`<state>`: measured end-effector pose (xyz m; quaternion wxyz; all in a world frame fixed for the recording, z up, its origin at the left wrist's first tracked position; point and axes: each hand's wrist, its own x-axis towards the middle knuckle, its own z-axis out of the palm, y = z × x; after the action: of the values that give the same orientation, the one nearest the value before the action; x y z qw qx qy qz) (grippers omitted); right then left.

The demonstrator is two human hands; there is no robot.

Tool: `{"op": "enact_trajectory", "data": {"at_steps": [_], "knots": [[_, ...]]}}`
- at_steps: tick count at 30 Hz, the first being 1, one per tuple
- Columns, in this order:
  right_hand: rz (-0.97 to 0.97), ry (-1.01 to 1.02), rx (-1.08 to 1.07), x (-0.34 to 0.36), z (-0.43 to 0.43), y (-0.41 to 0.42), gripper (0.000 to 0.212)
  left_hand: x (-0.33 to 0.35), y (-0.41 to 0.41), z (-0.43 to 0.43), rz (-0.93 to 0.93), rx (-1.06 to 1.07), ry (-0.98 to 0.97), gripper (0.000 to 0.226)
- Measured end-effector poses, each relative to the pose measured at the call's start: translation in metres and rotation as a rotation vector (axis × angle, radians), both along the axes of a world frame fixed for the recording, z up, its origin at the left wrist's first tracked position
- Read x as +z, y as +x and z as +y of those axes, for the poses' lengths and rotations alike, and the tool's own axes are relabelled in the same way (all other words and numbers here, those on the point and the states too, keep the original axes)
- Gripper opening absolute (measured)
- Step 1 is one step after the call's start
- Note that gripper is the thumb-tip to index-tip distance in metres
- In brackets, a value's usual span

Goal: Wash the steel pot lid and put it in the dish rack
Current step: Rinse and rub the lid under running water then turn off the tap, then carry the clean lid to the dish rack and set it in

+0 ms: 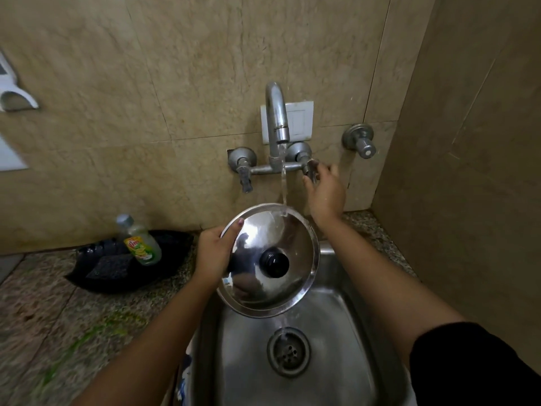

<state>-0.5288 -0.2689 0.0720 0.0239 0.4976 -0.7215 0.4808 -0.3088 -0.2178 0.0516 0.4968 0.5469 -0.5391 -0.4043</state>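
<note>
Beige tiled wall behind steel sink [345, 332]. Left hand [215, 253] clamps lid [270, 259] by its left rim, tilted above the sink, black knob facing camera. Tap [276, 115] running; stream hits lid's top edge. Right hand [325, 190] closed on right tap handle [311, 169]. Soap bottle [140, 240] in black tray [172, 244], left counter.

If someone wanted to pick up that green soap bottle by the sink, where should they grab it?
Probably around its clear middle, coming from above and the front. The soap bottle leans tilted in the black tray with its grey cap toward the wall, so its body faces up and open. The cap is narrower and likely slippery.
</note>
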Motion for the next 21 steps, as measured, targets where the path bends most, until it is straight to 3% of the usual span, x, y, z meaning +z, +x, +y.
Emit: {"op": "enact_trajectory", "data": {"at_steps": [4,9,12,17,21], "knots": [[-0.019,0.082,0.077,-0.002,0.008,-0.006,0.047,0.003,0.009,0.011,0.004,0.005,-0.032,0.042],[-0.527,0.335,0.453,-0.010,0.075,0.001,0.058,0.008,0.017,0.028,0.044,0.055,-0.097,0.047],[-0.846,0.439,0.581,-0.025,0.122,0.005,0.032,0.011,0.020,0.038,0.122,0.130,-0.105,0.050],[-1.005,0.311,0.671,-0.039,0.155,0.009,0.014,0.004,0.020,0.058,0.268,0.228,-0.093,0.044],[-1.088,0.115,0.660,-0.028,0.171,0.017,0.020,-0.006,0.020,0.079,0.289,0.218,-0.024,0.038]]}}
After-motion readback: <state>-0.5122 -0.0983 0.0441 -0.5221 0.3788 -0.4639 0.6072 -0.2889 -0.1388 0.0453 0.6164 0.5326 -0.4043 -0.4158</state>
